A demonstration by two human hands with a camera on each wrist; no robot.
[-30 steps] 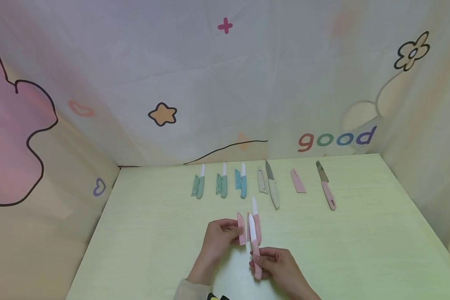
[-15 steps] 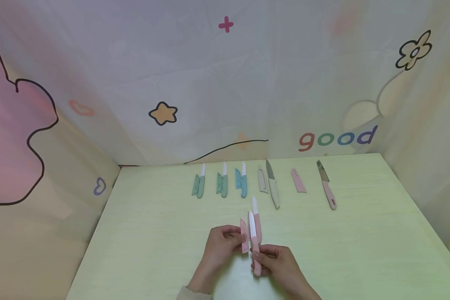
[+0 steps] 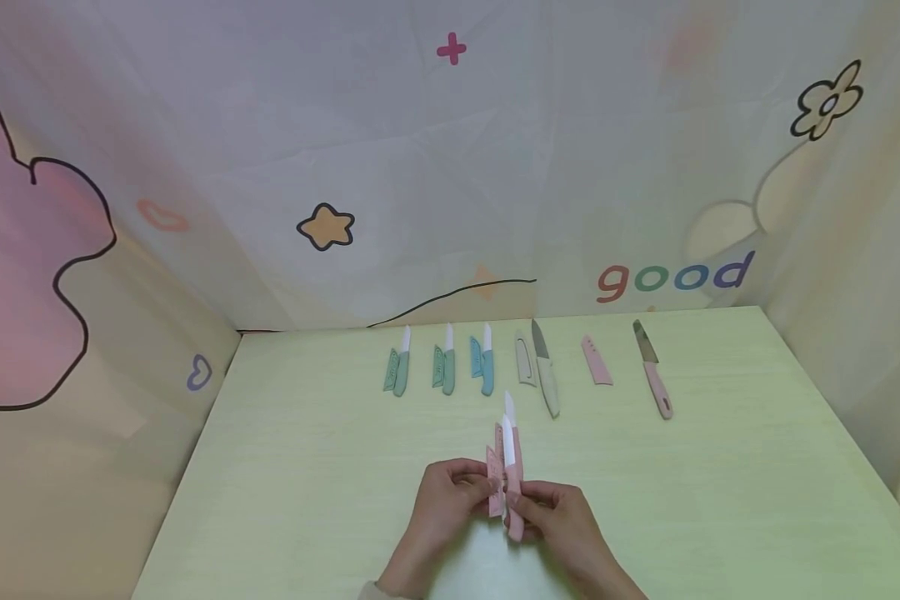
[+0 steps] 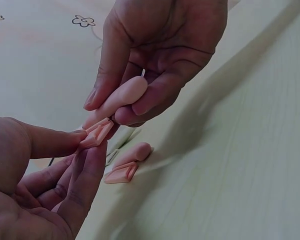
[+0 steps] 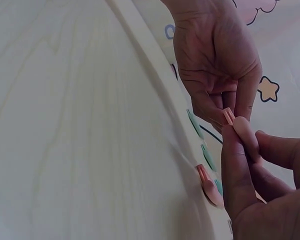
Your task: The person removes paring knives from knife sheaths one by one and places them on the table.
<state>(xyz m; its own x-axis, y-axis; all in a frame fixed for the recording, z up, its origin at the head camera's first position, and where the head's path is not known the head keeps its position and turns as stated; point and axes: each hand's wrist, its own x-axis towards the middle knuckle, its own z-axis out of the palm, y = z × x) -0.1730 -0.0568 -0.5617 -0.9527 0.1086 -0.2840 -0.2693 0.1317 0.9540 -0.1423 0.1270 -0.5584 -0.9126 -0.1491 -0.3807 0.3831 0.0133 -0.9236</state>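
My left hand [image 3: 450, 500] pinches a pink knife sheath [image 3: 494, 492] between thumb and fingers. The right hand [image 3: 558, 517] grips the pink handle of a small knife [image 3: 513, 500], its white blade pointing away from me. Sheath and knife are held side by side above the table, very close together; whether they touch I cannot tell. Just beyond them a second pink knife [image 3: 518, 446] lies on the table with its own pink sheath [image 3: 498, 437], partly covered by the held pair. In the left wrist view the sheath's open end [image 4: 99, 134] sits against the lower fingers.
Along the back of the table [image 3: 285, 467] lie two green knives [image 3: 401, 375], a blue knife [image 3: 487, 375] and a grey-white knife [image 3: 546, 379], each beside its sheath. Further right are a pink sheath [image 3: 596, 362] and a larger pink-handled knife [image 3: 656, 383]. A printed curtain [image 3: 420, 167] hangs behind.
The left hand has brought its sheath rightward and nearer to me, up beside the knife. The right hand has shifted the knife slightly away from me. Things on the table stay put.
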